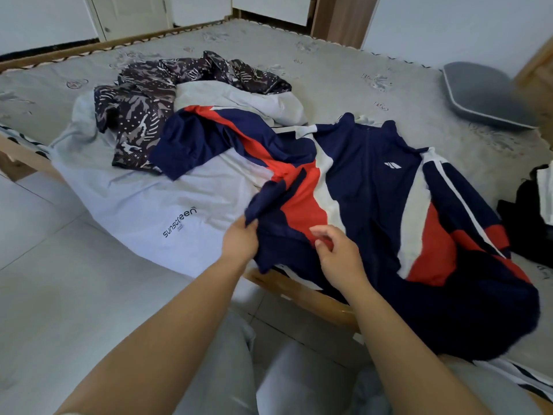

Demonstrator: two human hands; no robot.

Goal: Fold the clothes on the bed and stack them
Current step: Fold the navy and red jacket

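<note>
Here, the left hand (239,242) grips the hem of a navy, red and white jacket (374,205) spread at the near edge of the bed (329,70), the right hand (336,254) pinches the fabric beside it, and a patterned shirt (149,109) lies crumpled on a pale grey garment (125,199) behind.

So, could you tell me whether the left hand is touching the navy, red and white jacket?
Touching. The head view shows the left hand pinching a navy edge of the jacket near its hem, the fabric emerging from between the fingers.
</note>
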